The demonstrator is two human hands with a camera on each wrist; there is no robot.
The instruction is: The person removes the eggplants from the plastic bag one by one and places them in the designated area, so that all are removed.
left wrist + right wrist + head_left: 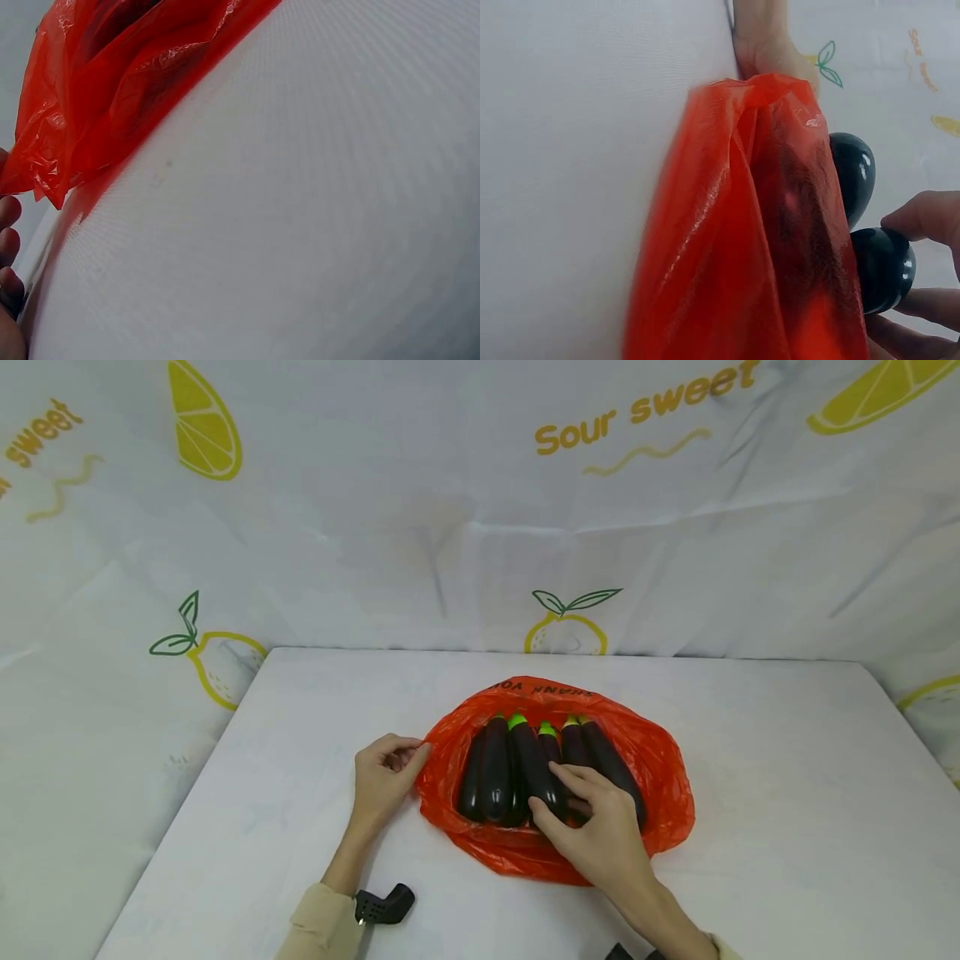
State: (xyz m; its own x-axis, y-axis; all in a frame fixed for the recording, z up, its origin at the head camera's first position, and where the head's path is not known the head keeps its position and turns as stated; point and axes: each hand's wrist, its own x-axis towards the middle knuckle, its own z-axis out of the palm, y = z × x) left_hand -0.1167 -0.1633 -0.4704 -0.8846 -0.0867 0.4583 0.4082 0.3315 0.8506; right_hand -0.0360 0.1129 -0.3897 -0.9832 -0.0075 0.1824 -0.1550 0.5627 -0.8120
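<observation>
A red plastic bag lies with its mouth spread wide, and several dark eggplants with green caps sit side by side in it. At the bag's left edge my left hand pinches the plastic between thumb and forefinger; the left wrist view shows the bag's gathered corner at those fingers. My right hand reaches over the near rim and holds one eggplant near its rounded lower end. In the right wrist view, thumb and fingers grip either side of that eggplant, beside another eggplant.
The bag lies on a white table. A white cloth printed with lemons and lettering hangs behind it. Black straps with camera mounts sit on the wrists, and the left sleeve is beige.
</observation>
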